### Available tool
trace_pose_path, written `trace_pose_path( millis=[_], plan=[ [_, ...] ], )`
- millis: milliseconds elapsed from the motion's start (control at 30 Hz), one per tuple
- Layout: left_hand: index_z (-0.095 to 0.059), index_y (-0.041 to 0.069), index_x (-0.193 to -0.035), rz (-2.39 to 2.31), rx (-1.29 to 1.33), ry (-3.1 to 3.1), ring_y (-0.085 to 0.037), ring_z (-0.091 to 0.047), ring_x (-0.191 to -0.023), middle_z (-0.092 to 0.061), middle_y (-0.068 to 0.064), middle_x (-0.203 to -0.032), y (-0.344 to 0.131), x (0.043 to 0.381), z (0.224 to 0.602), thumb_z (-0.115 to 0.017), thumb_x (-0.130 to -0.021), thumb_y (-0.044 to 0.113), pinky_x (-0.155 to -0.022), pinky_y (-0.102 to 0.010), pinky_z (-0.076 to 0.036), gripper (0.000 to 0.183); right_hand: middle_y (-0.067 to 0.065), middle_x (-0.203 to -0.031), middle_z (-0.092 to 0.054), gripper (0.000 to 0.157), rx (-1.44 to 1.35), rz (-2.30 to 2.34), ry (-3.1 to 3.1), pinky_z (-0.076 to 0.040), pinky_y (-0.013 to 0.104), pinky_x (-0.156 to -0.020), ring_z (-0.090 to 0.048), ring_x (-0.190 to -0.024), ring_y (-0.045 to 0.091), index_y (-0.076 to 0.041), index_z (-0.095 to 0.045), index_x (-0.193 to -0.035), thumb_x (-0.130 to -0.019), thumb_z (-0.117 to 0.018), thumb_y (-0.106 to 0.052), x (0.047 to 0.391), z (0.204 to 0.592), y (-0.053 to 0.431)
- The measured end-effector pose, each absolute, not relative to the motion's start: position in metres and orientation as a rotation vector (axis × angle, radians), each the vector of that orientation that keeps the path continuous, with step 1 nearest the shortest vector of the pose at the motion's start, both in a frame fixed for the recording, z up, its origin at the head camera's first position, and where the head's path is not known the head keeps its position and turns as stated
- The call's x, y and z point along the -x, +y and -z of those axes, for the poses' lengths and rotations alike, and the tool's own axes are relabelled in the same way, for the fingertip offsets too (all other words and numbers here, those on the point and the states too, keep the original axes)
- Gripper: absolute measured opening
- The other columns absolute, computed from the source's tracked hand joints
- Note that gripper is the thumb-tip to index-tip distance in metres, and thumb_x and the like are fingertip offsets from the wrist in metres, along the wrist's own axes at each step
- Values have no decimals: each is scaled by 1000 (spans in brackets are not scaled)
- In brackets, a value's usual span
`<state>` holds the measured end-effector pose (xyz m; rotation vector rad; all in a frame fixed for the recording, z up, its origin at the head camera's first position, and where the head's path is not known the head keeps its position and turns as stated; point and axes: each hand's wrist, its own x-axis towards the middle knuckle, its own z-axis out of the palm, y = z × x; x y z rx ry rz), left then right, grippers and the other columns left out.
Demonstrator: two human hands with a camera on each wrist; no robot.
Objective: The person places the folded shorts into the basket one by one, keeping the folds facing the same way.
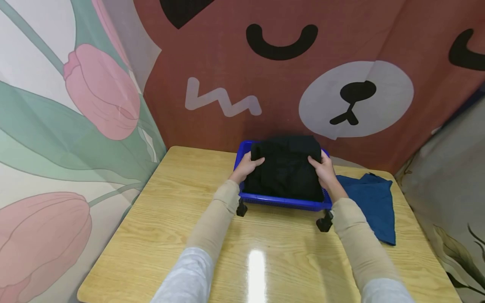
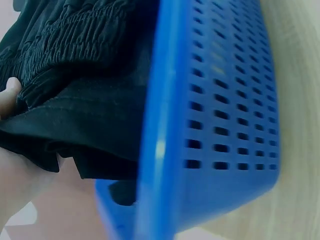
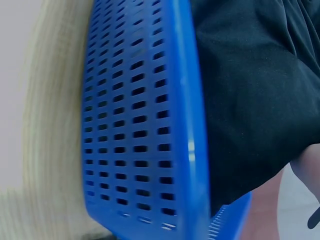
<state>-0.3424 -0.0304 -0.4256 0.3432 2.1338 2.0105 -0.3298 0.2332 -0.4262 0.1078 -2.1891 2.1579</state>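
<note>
A folded black garment with a gathered elastic waistband (image 2: pixel 80 37) is held at the blue plastic basket (image 1: pixel 282 203), its lower part inside the rim and its far edge raised. My left hand (image 1: pixel 245 167) grips its left side, the thumb lying on top of the cloth. On the opposite side my right hand (image 1: pixel 325 169) grips the cloth likewise, thumb uppermost. In the right wrist view, smooth black fabric (image 3: pixel 255 100) hangs just inside the basket's perforated wall (image 3: pixel 130 120). The fingers beneath the cloth are hidden.
The basket stands at the back of a wooden table (image 1: pixel 182 198), close to a bear-printed curtain (image 1: pixel 227 54). To its right lies a blue cloth item (image 1: pixel 373 206), partly behind the right forearm. A tulip-printed curtain (image 1: pixel 41 160) hangs on the left.
</note>
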Motion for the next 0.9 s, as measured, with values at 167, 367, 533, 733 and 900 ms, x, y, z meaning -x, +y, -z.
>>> trace_pose_path(
  millis=[167,367,533,733,900],
  plan=[
    [-49,2,-127,-1988,-318,2146,-23,-51,-110,-53,-14,-126,-30,342,433,-53,-93,12,-94,-35,-42,35,-11,-105,-50,32,-81,-2155,-2214,-44,18,-77,-53,-91,5,-17,-49,-122,-92,-56,-21,331,435,235],
    [-47,3,-129,-1957,-287,2182,-24,-48,-116,-51,-13,-129,-28,343,441,-53,-93,14,-97,-37,-39,38,-11,-106,-50,41,-74,-2159,-2232,-44,18,-78,-53,-92,5,-13,-45,-130,-92,-55,-22,331,442,236],
    [-44,5,-133,-1932,-247,2206,-24,-44,-121,-48,-12,-133,-27,344,449,-54,-93,15,-100,-38,-36,43,-11,-106,-49,42,-58,-2138,-2269,-44,18,-77,-53,-91,3,-10,-42,-132,-93,-53,-22,330,451,236],
    [-43,3,-135,-1927,-234,2240,-25,-42,-123,-46,-13,-135,-25,344,458,-55,-92,15,-102,-39,-34,46,-7,-111,-49,49,-27,-2111,-2268,-43,17,-78,-52,-90,1,-5,-38,-136,-93,-54,-22,332,465,235],
    [-39,0,-137,-1867,-192,2379,-27,-37,-128,-42,-17,-138,-23,346,463,-58,-91,16,-104,-39,-31,52,-8,-106,-49,46,46,-2104,-2251,-43,17,-75,-52,-85,0,-1,-39,-133,-94,-53,-18,332,472,233]
  ],
)
